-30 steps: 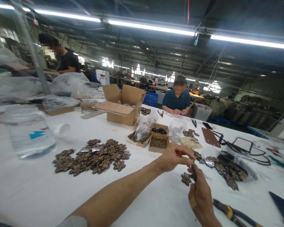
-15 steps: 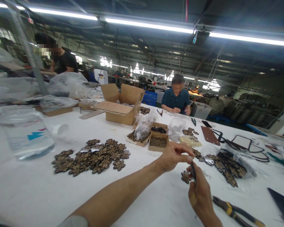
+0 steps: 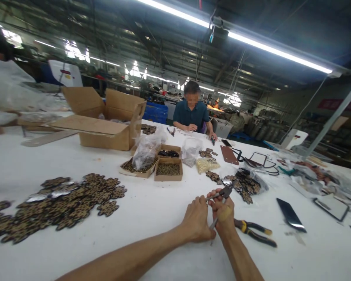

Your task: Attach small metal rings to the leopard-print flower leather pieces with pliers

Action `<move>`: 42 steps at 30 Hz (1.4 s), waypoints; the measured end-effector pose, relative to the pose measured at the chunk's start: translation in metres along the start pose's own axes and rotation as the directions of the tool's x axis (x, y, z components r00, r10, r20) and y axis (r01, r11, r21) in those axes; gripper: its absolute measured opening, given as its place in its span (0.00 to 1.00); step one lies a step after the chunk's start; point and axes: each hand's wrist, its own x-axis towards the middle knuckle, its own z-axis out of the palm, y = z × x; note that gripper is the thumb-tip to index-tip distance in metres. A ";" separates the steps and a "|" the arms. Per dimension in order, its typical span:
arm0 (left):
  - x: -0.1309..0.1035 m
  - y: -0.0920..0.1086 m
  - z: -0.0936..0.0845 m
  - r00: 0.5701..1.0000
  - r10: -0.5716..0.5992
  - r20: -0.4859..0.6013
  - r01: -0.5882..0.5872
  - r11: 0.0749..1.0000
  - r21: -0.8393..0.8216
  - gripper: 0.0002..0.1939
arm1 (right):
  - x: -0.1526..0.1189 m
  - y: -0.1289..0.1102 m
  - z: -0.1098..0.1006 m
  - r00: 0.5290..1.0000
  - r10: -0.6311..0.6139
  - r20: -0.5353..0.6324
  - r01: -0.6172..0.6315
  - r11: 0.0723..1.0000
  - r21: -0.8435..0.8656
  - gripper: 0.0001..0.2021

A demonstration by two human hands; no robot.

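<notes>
Grey-handled pliers (image 3: 226, 191) are held between both hands, their jaws pointing up and away to the right. My right hand (image 3: 224, 214) is wrapped round the pliers near the jaws. Beside it my left hand (image 3: 196, 219) has its fingers closed at the end of one plier handle. Whether a small piece is in the jaws cannot be made out. Just right of my right hand lie yellow-and-black pliers (image 3: 256, 232). Beyond the hands is a pile of dark flower-shaped patterned pieces (image 3: 247, 185), partly in clear plastic.
A large pile of patterned pieces (image 3: 76, 201) lies at left. Small boxes of studs (image 3: 169, 169) stand mid-table before an open carton (image 3: 105, 134). A dark phone-like slab (image 3: 291, 214) lies at right. Across the table a person (image 3: 191, 111) sits with a hand on pliers.
The view has swung right. My left hand has moved from a pinch at the tool's tip to its handle, and the pliers now point away. The person opposite has reached to pliers.
</notes>
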 end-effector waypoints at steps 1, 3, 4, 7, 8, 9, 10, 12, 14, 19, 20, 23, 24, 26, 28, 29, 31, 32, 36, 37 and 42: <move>-0.002 0.000 0.005 0.999 -0.011 -0.040 0.011 1.000 0.019 0.41 | -0.002 0.003 0.002 1.000 0.007 -0.003 -0.007 1.000 0.017 0.21; -0.004 -0.001 0.012 0.993 -0.032 -0.116 0.037 0.999 0.037 0.38 | -0.006 0.009 0.004 0.999 0.029 -0.013 -0.028 0.998 0.063 0.18; -0.005 -0.003 0.016 0.989 -0.045 -0.143 0.051 0.998 0.040 0.37 | -0.008 0.011 0.005 0.999 0.042 -0.019 -0.041 0.995 0.088 0.17; -0.007 -0.008 0.023 0.984 -0.065 -0.167 0.074 0.996 0.045 0.37 | -0.013 0.017 0.005 0.994 0.110 0.003 -0.109 0.983 0.146 0.17; -0.007 -0.009 0.025 0.984 -0.062 -0.166 0.072 0.996 0.051 0.38 | -0.015 0.018 0.005 0.990 0.138 0.020 -0.139 0.979 0.150 0.17; -0.008 -0.010 0.027 0.985 -0.054 -0.166 0.065 0.996 0.060 0.39 | -0.016 0.019 0.005 0.986 0.164 0.033 -0.167 0.974 0.151 0.17; -0.009 -0.010 0.029 0.985 -0.044 -0.168 0.056 0.996 0.070 0.40 | -0.017 0.020 0.005 0.982 0.188 0.036 -0.191 0.969 0.154 0.17; -0.010 -0.010 0.031 0.985 -0.034 -0.171 0.050 0.994 0.093 0.41 | -0.018 0.022 0.003 0.975 0.223 0.011 -0.222 0.962 0.158 0.18; -0.010 -0.009 0.033 0.984 -0.042 -0.174 0.064 0.991 0.120 0.41 | -0.017 0.025 0.000 0.967 0.253 -0.031 -0.245 0.956 0.164 0.18; -0.008 -0.009 0.040 0.978 -0.029 -0.208 0.071 0.977 0.201 0.40 | -0.012 0.032 -0.004 0.954 0.277 -0.114 -0.254 0.949 0.185 0.19; -0.008 -0.009 0.041 0.976 -0.020 -0.219 0.068 0.974 0.216 0.40 | -0.011 0.033 -0.004 0.953 0.277 -0.125 -0.251 0.949 0.191 0.20; -0.007 -0.011 0.043 0.972 0.004 -0.233 0.055 0.968 0.247 0.41 | -0.010 0.035 -0.003 0.950 0.278 -0.146 -0.245 0.947 0.205 0.21; -0.007 -0.012 0.043 0.972 0.012 -0.236 0.049 0.967 0.251 0.41 | -0.010 0.035 -0.002 0.949 0.278 -0.151 -0.245 0.947 0.208 0.21; -0.007 -0.013 0.043 0.971 0.026 -0.239 0.036 0.967 0.252 0.41 | -0.010 0.035 -0.001 0.947 0.281 -0.157 -0.246 0.946 0.212 0.21; -0.007 -0.013 0.042 0.969 0.032 -0.244 0.031 0.968 0.249 0.41 | -0.011 0.036 -0.001 0.945 0.285 -0.160 -0.248 0.945 0.215 0.21; -0.007 -0.013 0.042 0.969 0.032 -0.244 0.031 0.968 0.247 0.41 | -0.011 0.036 -0.001 0.945 0.286 -0.160 -0.250 0.944 0.216 0.21; -0.007 -0.014 0.043 0.969 0.030 -0.245 0.032 0.969 0.245 0.42 | -0.011 0.037 -0.001 0.945 0.286 -0.160 -0.249 0.944 0.216 0.21; -0.007 -0.015 0.043 0.969 0.029 -0.244 0.032 0.970 0.243 0.42 | -0.011 0.037 -0.002 0.945 0.285 -0.160 -0.248 0.944 0.216 0.22; -0.006 -0.016 0.045 0.968 0.033 -0.249 0.028 0.971 0.236 0.44 | -0.010 0.039 -0.003 0.946 0.278 -0.164 -0.242 0.947 0.210 0.22; -0.006 -0.016 0.046 0.967 0.031 -0.251 0.030 0.972 0.235 0.44 | -0.010 0.039 -0.003 0.946 0.278 -0.165 -0.242 0.948 0.208 0.22; -0.006 -0.017 0.047 0.967 0.019 -0.255 0.042 0.972 0.230 0.44 | -0.009 0.041 -0.004 0.946 0.273 -0.175 -0.238 0.951 0.197 0.22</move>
